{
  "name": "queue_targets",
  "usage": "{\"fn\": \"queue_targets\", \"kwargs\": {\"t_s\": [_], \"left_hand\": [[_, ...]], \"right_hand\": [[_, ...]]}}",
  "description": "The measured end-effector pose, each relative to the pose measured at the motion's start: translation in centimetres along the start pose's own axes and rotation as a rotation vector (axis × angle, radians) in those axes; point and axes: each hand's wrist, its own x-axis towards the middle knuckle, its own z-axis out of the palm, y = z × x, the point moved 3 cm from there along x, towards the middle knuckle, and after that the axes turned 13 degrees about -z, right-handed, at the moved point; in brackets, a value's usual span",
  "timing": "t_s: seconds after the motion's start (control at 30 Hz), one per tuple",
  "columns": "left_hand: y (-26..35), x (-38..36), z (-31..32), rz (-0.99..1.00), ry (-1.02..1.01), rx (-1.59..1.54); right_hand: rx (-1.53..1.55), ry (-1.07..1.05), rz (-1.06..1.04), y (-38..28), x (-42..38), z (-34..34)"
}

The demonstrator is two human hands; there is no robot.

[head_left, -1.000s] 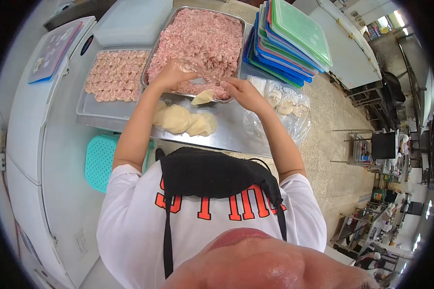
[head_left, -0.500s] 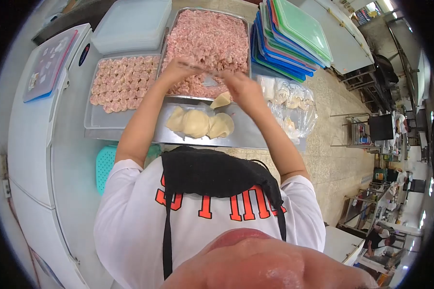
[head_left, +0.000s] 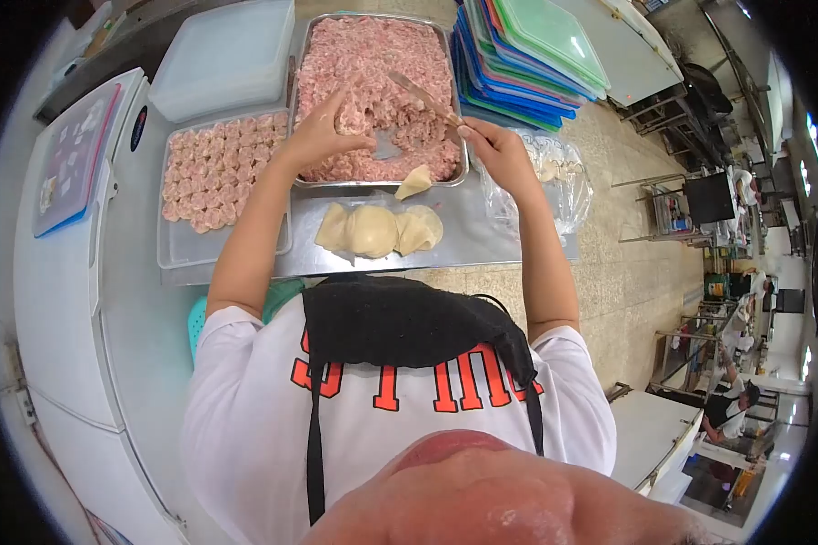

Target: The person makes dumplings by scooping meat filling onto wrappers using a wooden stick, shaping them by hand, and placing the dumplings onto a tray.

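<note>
My right hand [head_left: 500,154] is closed around the handle of a flat spatula [head_left: 424,97], whose blade reaches over the pink minced meat [head_left: 373,50] in a metal tray. Over the left part of that tray, my left hand [head_left: 327,132] has its thumb and fingers spread; whether something small lies in its palm cannot be made out. Near the table edge lie stacks of pale round wrappers [head_left: 371,232], and one loose wrapper [head_left: 413,183] rests by the tray's front rim. Filled dumplings [head_left: 218,168] stand in rows in a plastic tray at the left.
Clear stacked lids [head_left: 223,59] stand at the back left, coloured lids [head_left: 554,45] at the back right. A plastic bag [head_left: 541,186] of wrappers lies on the right. White freezers flank the left side. A person [head_left: 732,409] is far off at right.
My hands have moved apart. The right one has drawn back to the right with the spatula, now clearly visible, and the left one has its fingers spread over the meat.
</note>
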Motion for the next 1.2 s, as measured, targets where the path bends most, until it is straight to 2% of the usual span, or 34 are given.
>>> {"fn": "queue_targets", "kwargs": {"t_s": [0.07,0.17,0.2,0.23,0.3,0.37,0.43,0.47,0.53,0.57,0.6,0.63,0.67,0.73,0.8,0.87,0.9,0.93,0.97,1.0,1.07,1.1,1.17,1.2], "left_hand": [[-2.1,1.7,1.7,-0.017,0.043,0.0],[-1.3,1.9,2.4,-0.028,-0.017,-0.149],[-1.1,1.8,2.6,-0.033,-0.017,-0.147],[-1.0,1.7,2.8,-0.05,-0.013,-0.143],[-0.7,1.4,2.9,-0.066,-0.004,-0.136],[0.1,0.5,2.7,0.074,0.057,-0.024],[0.3,-0.1,2.9,0.062,0.051,-0.004],[0.5,-0.3,2.9,0.063,0.038,0.025],[1.8,-0.8,2.7,0.006,0.022,0.048],[2.1,-1.0,2.9,-0.048,0.001,0.067],[2.0,-1.0,3.2,-0.054,0.009,0.065],[2.0,-1.0,3.5,0.032,0.077,0.075],[2.1,-1.2,3.6,0.117,0.144,0.087],[2.0,-1.4,3.7,0.074,0.154,0.04],[1.9,-1.5,3.7,0.034,0.162,-0.007],[2.3,-1.8,3.5,0.141,0.152,-0.087],[2.4,-1.8,3.4,0.138,0.155,-0.088],[2.2,-1.5,3.5,0.022,0.023,-0.172],[2.0,-1.5,3.6,-0.094,-0.109,-0.255],[2.3,-1.6,3.1,-0.097,-0.107,-0.256],[3.0,-1.9,2.6,0.043,-0.124,0.003],[2.8,-2.0,2.8,0.042,-0.124,0.003],[2.1,-2.1,3.1,0.045,0.048,0.056],[1.5,-2.0,3.6,0.047,0.047,0.058]], "right_hand": [[-0.086,0.186,-0.303,-3.1,0.2,-0.3],[-0.17,0.282,-0.429,-4.5,0.5,1.0],[-0.175,0.32,-0.505,-1.8,0.9,3.0],[-0.17,0.322,-0.5,1.0,0.5,3.8],[-0.651,-0.322,-0.118,5.3,0.1,4.7],[-0.593,-0.275,-0.103,5.5,-0.4,3.3],[-0.284,-0.182,-0.015,4.4,-1.0,2.1],[-0.278,-0.188,-0.018,5.2,-1.0,2.4],[0.148,-0.323,-0.103,5.9,-0.2,3.3],[0.148,-0.329,-0.109,6.4,-0.1,3.6],[0.232,-0.401,-0.002,5.9,-0.1,4.0],[0.316,-0.474,0.106,5.6,0.0,4.2],[0.317,-0.481,0.099,5.4,0.1,4.0],[0.435,-0.508,0.045,4.8,0.4,3.6],[0.399,-0.507,-0.013,4.5,0.7,2.7],[0.363,-0.501,-0.066,3.9,0.7,2.0],[0.268,-0.423,-0.222,2.9,0.6,1.6],[0.172,-0.344,-0.376,2.0,0.4,1.3],[0.174,-0.348,-0.378,1.6,0.1,1.6],[0.151,-0.342,-0.412,1.1,-0.2,1.8],[0.128,-0.338,-0.446,1.3,0.0,1.8],[0.05,-0.373,-0.451,1.6,0.7,1.7],[-0.026,-0.403,-0.452,2.0,1.0,1.0],[-0.159,-0.31,-0.507,0.5,1.3,-0.4]]}}
